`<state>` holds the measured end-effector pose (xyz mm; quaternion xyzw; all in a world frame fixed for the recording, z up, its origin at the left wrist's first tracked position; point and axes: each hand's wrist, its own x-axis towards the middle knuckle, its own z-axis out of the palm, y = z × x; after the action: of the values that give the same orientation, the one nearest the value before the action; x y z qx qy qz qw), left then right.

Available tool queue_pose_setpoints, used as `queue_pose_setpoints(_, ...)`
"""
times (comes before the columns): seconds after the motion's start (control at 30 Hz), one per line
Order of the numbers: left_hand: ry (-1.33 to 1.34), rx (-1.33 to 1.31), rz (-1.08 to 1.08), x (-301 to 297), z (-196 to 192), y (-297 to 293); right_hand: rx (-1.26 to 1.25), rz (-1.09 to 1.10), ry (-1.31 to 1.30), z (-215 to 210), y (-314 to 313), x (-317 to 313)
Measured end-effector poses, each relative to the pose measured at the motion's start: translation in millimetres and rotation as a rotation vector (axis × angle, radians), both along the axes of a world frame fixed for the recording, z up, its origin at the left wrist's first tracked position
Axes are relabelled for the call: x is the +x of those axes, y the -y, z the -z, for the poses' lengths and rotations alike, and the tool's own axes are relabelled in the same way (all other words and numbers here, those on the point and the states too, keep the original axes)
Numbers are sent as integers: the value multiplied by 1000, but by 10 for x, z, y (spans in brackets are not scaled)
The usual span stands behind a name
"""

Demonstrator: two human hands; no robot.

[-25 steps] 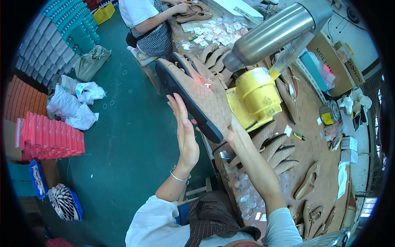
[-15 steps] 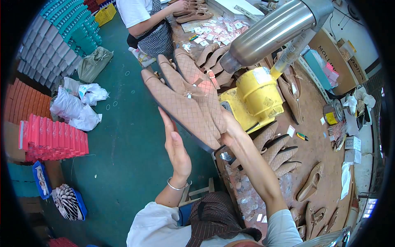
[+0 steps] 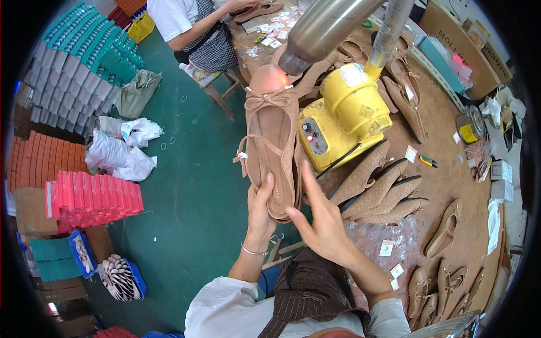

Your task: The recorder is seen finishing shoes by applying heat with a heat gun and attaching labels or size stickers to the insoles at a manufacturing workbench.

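Observation:
A tan ballet flat (image 3: 274, 132) with a bow and a thin strap is held up in front of me, sole down, toe pointing away. Along its right side shows the edge of what seems a second shoe. My left hand (image 3: 260, 217) wraps the heel end, thumb laid on the insole. At the heel's right, my right hand (image 3: 324, 225) grips with thumb and fingers. The toe lies beneath the metal nozzle (image 3: 307, 42) of a yellow blower machine (image 3: 349, 112), and a red glow falls on it.
Several quilted tan shoes (image 3: 377, 197) lean together beside the machine. More flats (image 3: 442, 231) lie on the brown bench (image 3: 360, 253) at right, near small white tags (image 3: 386, 248) and a cutter (image 3: 428, 161). A co-worker (image 3: 197, 34) sits at far left. Stacked pink boxes (image 3: 96, 197) stand on the floor.
The shoes have turned from showing their quilted sides to showing the open top, with the toe under the nozzle. My left hand has closed round the heel; the view has shifted slightly.

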<state>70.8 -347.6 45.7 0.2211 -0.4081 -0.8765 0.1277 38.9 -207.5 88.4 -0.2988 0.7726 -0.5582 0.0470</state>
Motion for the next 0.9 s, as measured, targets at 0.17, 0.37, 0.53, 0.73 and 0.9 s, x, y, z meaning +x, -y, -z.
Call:
queue_pose_setpoints(0.17,-42,304,145,-209,89,31,-154,88,323,243,-814,195)
queue_pose_setpoints(0.37,-146,438,182,-607,-39,75,-242,538,469,495,-1594,502)
queue_pose_setpoints(0.53,-172,557,143,-820,-43,97,-259,695,511,643,-1810,620)
queue_pose_setpoints(0.73,-343,1094,217,-843,-120,268,-283,731,504,632,-1796,577)
queue_pose_setpoints(0.9,-397,1330,282,-875,-117,144,-247,829,444,628,-2068,549)
